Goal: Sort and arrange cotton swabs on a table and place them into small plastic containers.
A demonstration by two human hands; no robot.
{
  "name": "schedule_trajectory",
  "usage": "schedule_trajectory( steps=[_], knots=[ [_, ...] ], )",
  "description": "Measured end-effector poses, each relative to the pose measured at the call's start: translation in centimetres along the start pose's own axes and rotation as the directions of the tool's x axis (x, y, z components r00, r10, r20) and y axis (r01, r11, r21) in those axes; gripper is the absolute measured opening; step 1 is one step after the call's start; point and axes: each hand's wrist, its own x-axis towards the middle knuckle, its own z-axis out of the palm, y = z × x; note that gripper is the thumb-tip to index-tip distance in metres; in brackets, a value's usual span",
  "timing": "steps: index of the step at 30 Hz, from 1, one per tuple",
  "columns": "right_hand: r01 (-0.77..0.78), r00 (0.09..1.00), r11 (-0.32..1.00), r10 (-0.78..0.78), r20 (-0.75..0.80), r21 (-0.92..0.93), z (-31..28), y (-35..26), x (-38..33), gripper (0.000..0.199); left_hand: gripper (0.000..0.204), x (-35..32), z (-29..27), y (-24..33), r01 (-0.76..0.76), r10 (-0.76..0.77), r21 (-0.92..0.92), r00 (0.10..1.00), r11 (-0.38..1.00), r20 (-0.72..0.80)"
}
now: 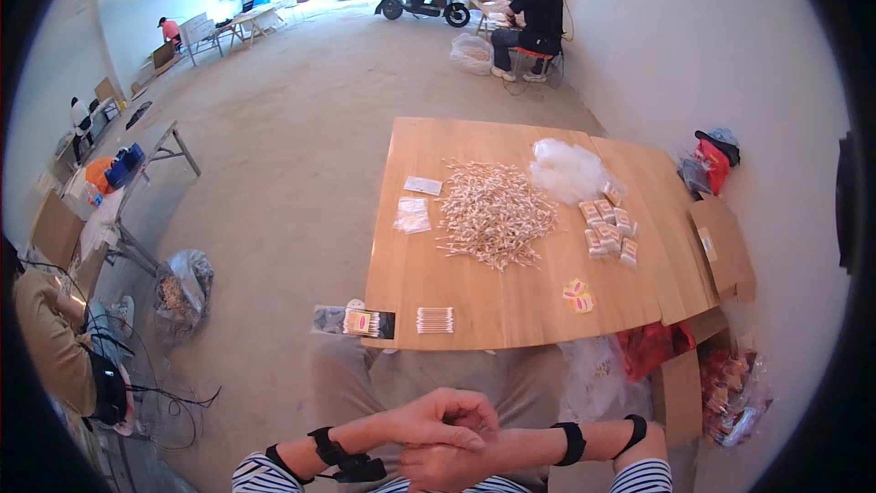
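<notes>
"The hands?"
"Left hand pressed over right hand, before the light-brown wooden bench."
"And those slim white cotton swabs?"
"1 neat row, by the near edge, towards its left corner."

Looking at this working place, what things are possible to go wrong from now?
The labelled swab packet appears to sit partly beyond the left edge of the table; a brush from the left hand might knock it down.
The row of swabs lies near the front edge, so a bump could roll some off.
The big swab pile has no container around it, so loose pieces may scatter.
</notes>
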Motion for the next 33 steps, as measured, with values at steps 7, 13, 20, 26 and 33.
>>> schedule_trajectory(
  steps=[7,13,20,26,33],
  knots=[
    [-0.052,0.998,0.997,0.049,0.047,0.063,0.7,-3.6,-3.9,0.016,0.032,0.3,0.4,0.2,-0.200,0.200,0.030,0.980,0.979,0.020],
    [-0.109,0.991,0.986,0.098,0.093,0.124,1.0,-2.9,-1.4,0.016,0.037,0.9,0.7,-0.2,-0.159,0.162,0.056,0.986,0.986,-0.046],
    [-0.127,0.989,0.977,0.112,0.095,0.174,1.1,-5.3,-4.1,0.015,0.041,0.9,-0.3,-2.3,-0.142,0.137,0.083,0.989,0.986,0.057],
    [-0.147,0.987,0.961,0.127,0.097,0.236,1.0,-3.6,-5.1,0.015,0.040,0.6,0.7,-0.7,-0.407,0.414,0.126,0.910,0.905,-0.033],
    [-0.178,0.982,0.937,0.152,0.109,0.300,0.8,-3.7,-6.6,0.015,0.042,-0.4,0.4,-2.3,-0.179,0.181,0.105,0.984,0.978,-0.008]
  ],
)
